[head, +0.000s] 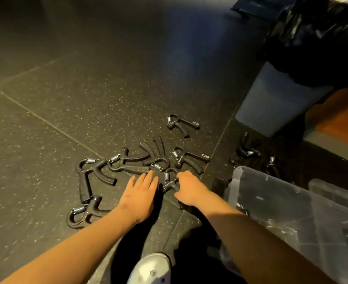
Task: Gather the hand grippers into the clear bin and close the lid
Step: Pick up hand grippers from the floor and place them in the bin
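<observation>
Grippers (135, 158) litter the floor (66, 99); right hand (189, 189) curls round one, left hand (141, 193) lies spread flat. Lift it clear of neighbours, then drop into the bin (251, 187), right.

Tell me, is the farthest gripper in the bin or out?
Out. The farthest gripper lies on the floor beyond the pile, apart from the bin.
</observation>
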